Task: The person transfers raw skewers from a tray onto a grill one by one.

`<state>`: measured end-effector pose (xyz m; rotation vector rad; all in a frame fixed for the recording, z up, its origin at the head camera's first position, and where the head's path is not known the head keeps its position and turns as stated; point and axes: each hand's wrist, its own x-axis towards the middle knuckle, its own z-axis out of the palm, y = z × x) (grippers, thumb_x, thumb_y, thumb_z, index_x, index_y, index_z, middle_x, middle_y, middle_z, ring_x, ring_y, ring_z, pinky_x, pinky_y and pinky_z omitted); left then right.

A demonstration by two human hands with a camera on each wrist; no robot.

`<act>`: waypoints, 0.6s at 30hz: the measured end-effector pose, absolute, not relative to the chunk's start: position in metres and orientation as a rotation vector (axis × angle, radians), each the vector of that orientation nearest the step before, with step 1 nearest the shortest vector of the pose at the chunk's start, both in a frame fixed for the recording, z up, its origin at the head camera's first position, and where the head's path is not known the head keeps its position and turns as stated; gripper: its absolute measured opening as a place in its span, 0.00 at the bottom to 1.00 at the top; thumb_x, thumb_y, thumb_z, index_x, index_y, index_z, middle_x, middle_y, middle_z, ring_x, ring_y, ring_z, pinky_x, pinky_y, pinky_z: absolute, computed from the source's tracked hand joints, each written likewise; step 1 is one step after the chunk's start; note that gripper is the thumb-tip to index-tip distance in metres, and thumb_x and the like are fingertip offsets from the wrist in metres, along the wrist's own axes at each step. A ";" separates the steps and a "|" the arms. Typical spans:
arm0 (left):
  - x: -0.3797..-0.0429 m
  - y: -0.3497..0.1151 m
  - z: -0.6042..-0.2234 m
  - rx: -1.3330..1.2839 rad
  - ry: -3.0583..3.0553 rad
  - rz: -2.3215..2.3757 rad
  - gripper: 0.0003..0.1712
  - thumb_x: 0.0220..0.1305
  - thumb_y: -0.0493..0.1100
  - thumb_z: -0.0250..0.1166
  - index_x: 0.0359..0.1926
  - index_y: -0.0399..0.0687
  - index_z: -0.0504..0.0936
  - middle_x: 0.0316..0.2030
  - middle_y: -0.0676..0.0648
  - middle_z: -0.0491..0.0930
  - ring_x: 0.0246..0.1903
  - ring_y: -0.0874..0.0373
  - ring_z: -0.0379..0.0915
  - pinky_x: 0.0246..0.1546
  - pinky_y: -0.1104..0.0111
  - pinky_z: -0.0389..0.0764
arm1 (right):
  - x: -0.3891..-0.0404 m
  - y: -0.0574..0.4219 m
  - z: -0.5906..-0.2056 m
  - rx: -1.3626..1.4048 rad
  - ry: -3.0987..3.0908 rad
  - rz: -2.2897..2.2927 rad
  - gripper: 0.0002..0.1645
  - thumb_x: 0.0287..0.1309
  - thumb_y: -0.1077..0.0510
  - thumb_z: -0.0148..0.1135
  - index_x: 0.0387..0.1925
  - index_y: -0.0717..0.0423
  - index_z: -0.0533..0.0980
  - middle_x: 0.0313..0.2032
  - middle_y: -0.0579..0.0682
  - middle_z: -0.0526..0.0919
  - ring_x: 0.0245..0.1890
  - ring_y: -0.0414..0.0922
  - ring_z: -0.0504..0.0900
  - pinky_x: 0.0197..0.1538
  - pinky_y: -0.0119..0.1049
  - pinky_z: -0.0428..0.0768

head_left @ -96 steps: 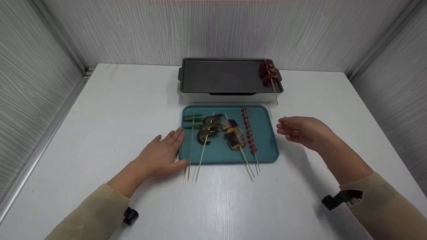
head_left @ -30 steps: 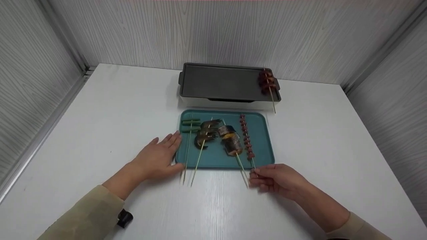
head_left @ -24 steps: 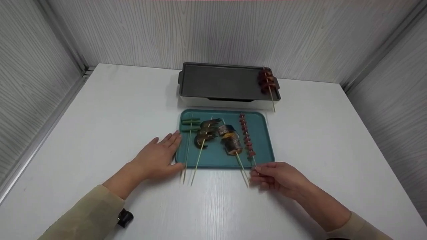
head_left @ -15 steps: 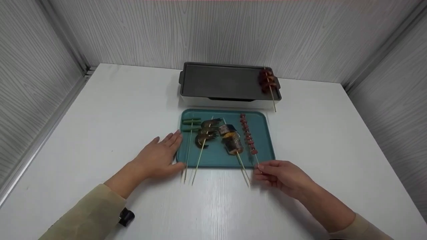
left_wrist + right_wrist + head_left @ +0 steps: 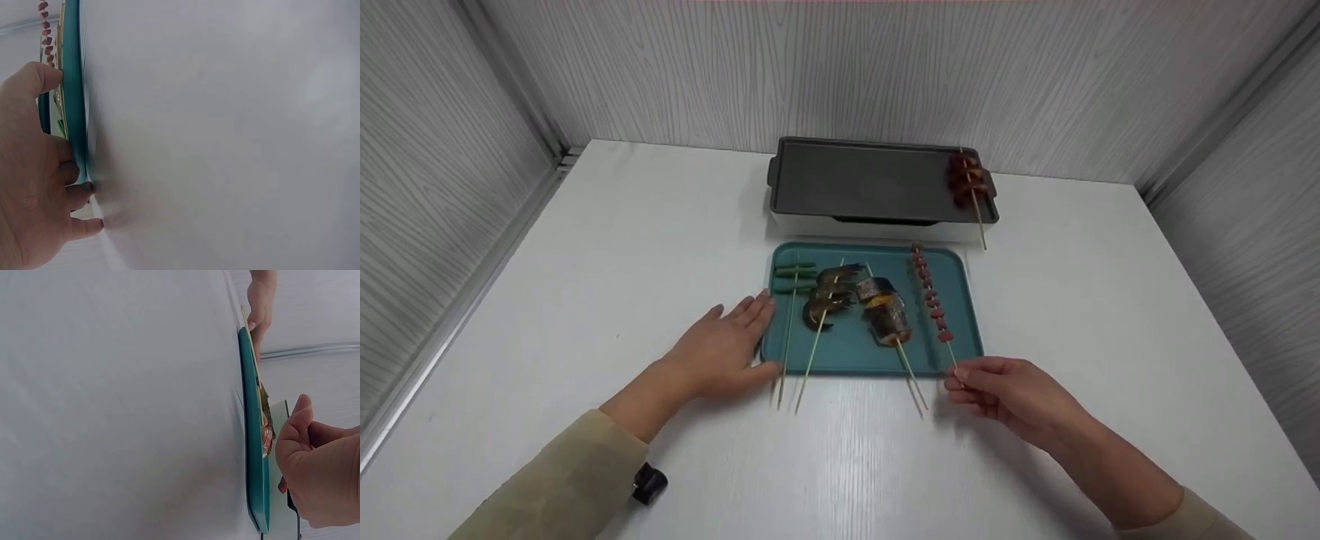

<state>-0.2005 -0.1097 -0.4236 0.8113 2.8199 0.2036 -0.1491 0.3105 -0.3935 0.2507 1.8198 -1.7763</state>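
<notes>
My griddle (image 5: 862,180) had only one skewer (image 5: 966,180), the tray (image 5: 847,355) three more (image 5: 830,292). My right hand (image 5: 1024,395) pinched another (image 5: 931,297), left hand (image 5: 716,346) outstretched.

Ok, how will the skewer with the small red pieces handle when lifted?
The skewer is probably stiff: it looks nearly straight though the right hand pinches only its near end. Its small pieces suggest it's light. The thin stick may twist.
</notes>
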 end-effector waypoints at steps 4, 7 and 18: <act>-0.201 -0.109 -0.425 0.814 2.823 0.210 0.55 0.75 0.69 0.50 0.83 0.30 0.50 0.83 0.35 0.49 0.81 0.39 0.49 0.75 0.38 0.57 | -0.148 0.314 -0.388 0.229 1.853 -1.778 0.28 0.74 0.54 0.66 0.65 0.71 0.77 0.49 0.57 0.89 0.46 0.44 0.89 0.50 0.33 0.84; -0.202 -0.109 -0.425 0.812 2.825 0.217 0.55 0.75 0.69 0.50 0.83 0.30 0.50 0.83 0.35 0.49 0.81 0.39 0.50 0.75 0.37 0.58 | -0.147 0.315 -0.383 0.219 1.892 -1.781 0.28 0.74 0.54 0.67 0.64 0.70 0.77 0.49 0.56 0.89 0.46 0.44 0.89 0.50 0.32 0.84; -0.201 -0.109 -0.425 0.818 2.829 0.221 0.56 0.74 0.69 0.50 0.83 0.30 0.50 0.83 0.35 0.49 0.81 0.40 0.49 0.75 0.38 0.58 | -0.154 0.307 -0.368 0.204 2.039 -1.783 0.26 0.74 0.54 0.66 0.63 0.69 0.79 0.47 0.54 0.90 0.46 0.45 0.88 0.51 0.33 0.83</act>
